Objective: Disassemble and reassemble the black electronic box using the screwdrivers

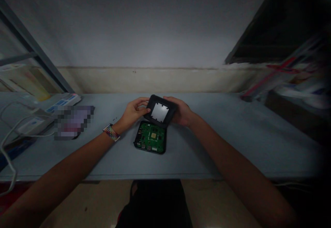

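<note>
A black square cover [169, 116] with a shiny metal plate [159, 112] on its inner face is held tilted above the table. My left hand [133, 112] grips its left edge, thumb on the near side. Around its right edge is my right hand [181, 111], the fingers partly hidden behind the cover. Just below, a black case base with a green circuit board [152, 136] lies on the grey table [113, 162]; the cover overlaps its far edge in view. Whether the two parts touch is unclear.
To the left lie a pixelated flat object [74, 121], a white power strip [64, 101] and white cables [9, 162]. A metal frame [38, 54] rises at the far left. Blurred items and a red-pink bar [266, 81] stand at the right, and a wall runs behind the table.
</note>
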`<state>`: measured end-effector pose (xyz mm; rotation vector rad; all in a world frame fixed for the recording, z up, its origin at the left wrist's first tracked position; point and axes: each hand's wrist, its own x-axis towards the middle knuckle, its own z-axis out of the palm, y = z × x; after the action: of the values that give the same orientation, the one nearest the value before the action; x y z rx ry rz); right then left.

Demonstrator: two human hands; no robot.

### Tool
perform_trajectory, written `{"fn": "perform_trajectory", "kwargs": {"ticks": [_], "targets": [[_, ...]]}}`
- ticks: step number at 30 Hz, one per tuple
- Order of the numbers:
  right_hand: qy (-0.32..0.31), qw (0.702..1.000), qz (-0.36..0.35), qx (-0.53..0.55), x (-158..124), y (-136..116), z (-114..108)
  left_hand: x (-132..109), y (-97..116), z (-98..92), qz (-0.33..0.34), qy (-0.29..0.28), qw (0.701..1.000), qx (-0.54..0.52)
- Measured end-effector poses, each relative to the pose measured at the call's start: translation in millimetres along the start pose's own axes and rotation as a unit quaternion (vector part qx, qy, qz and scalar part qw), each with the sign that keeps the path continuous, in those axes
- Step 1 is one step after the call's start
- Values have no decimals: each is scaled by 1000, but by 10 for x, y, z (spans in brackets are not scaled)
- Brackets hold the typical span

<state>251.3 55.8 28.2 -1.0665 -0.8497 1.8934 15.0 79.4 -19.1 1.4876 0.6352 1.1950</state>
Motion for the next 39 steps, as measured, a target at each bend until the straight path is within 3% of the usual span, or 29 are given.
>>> {"fn": "perform_trajectory", "kwargs": {"ticks": [4, 8, 17, 22, 25, 27, 31, 32, 34, 39], "targets": [[-31, 999, 18, -19, -38, -14, -26, -10, 24, 21, -3, -3, 1000, -11], [-104, 993, 47, -35, -80, -24, -41, -18, 59, 44, 2, -6, 1000, -16], [-163, 981, 67, -77, -147, -62, -4, -38, 90, 89, 8, -8, 1000, -18], [-169, 979, 31, -111, -145, -63, 1, -61, 163, 81, 4, -27, 998, -54], [-151, 967, -64, -195, -227, -62, 70, -60, 228, 58, -3, -14, 992, -125], [-135, 923, -165, -321, -329, -41, 163, -44, 243, 38, -11, 21, 986, -163], [-68, 721, -336, -602, -563, 103, 400, 5, 202, -2, -40, 78, 978, -187], [-71, 687, -354, -631, -606, 155, 450, 17, 188, -11, -45, 86, 977, -187], [-89, 642, -363, -669, -657, 258, 518, 34, 168, -24, -52, 96, 977, -185], [-107, 584, -368, -715, -649, 417, 531, 50, 168, -24, -67, 98, 981, -156]]}}
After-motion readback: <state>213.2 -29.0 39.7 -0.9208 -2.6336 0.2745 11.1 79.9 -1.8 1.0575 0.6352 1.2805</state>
